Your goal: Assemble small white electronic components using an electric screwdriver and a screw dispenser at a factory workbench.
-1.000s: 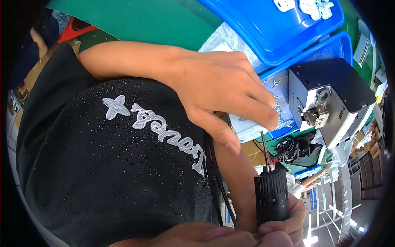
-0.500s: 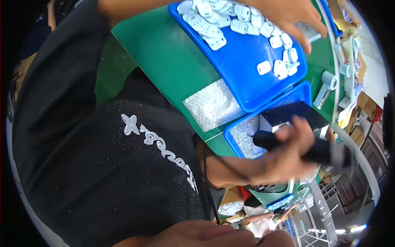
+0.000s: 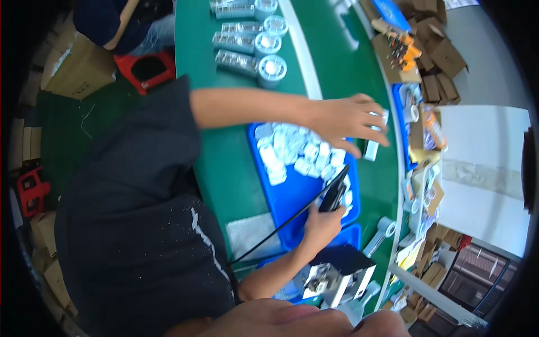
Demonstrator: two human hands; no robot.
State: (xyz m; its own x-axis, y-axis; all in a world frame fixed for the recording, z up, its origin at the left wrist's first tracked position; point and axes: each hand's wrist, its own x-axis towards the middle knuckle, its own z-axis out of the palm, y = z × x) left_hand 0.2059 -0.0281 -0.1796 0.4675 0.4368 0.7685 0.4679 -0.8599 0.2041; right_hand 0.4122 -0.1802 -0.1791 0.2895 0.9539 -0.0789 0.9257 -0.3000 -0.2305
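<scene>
My left hand point(image 3: 345, 121) reaches over the table with its fingers spread, above a pale grey oblong piece point(image 3: 370, 149). Whether it touches the piece I cannot tell. In my right hand point(image 3: 324, 224) is a black corded electric screwdriver point(image 3: 332, 197), held over a blue tray point(image 3: 269, 194). Many small white plastic pieces point(image 3: 289, 143) lie heaped in that tray. The screwdriver's black cord point(image 3: 281, 226) runs back toward my body. Beside my right forearm stands a black-and-white box-shaped device point(image 3: 342, 261) with metal parts in its opening, by a second blue tray point(image 3: 352, 233).
A row of pale blue round-headed devices point(image 3: 272, 68) lies at the far left of the green table point(image 3: 224, 168). Bubble wrap point(image 3: 252, 235) lies by the tray. Another round-headed device point(image 3: 382, 233) rests near the table edge. A person sits near a red stool point(image 3: 147, 72).
My right hand has carried the screwdriver from the box-shaped device to over the tray of white pieces. The view has shifted, showing more table. My left hand stays near the grey piece.
</scene>
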